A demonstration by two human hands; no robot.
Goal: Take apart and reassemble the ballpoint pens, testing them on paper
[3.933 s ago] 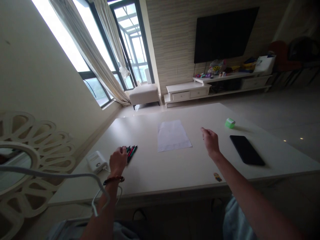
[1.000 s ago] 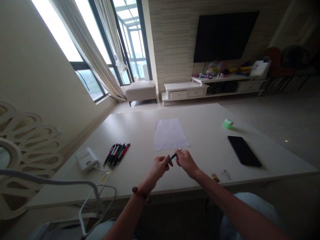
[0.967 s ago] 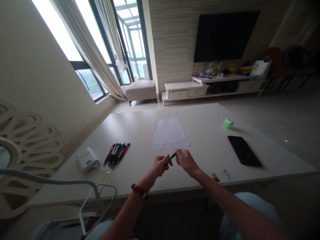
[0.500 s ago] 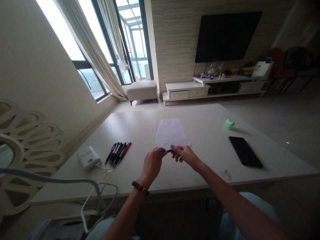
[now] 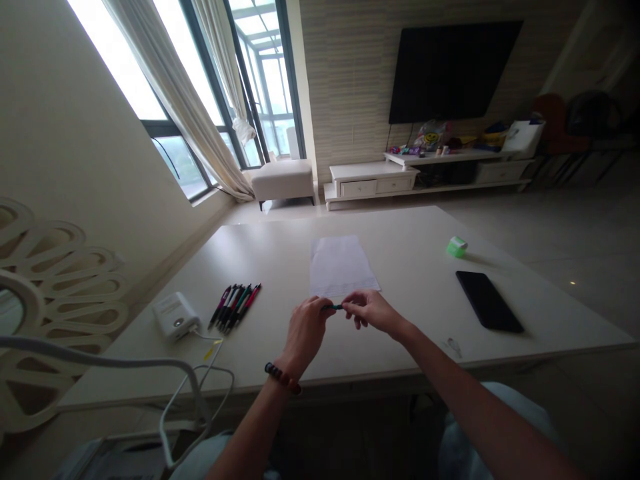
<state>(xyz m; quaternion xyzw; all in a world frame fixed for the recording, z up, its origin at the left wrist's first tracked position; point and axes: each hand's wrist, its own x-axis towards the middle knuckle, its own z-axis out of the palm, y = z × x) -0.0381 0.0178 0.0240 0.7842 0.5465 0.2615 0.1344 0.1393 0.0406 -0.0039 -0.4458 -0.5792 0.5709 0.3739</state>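
Observation:
A green pen is held level between both hands just above the near edge of a white sheet of paper. My left hand pinches one end of it, fingers curled. My right hand grips the other end with pinched fingertips. Several more pens lie in a row on the white table, left of my hands.
A white box with a cable sits at the table's left. A black phone and a green sharpener-like block lie to the right. A small metal piece rests near the front edge. A white chair frame is at lower left.
My left hand took a pen from the row and brought it to the middle. Both hands now hold it level; it was tilted a second ago.

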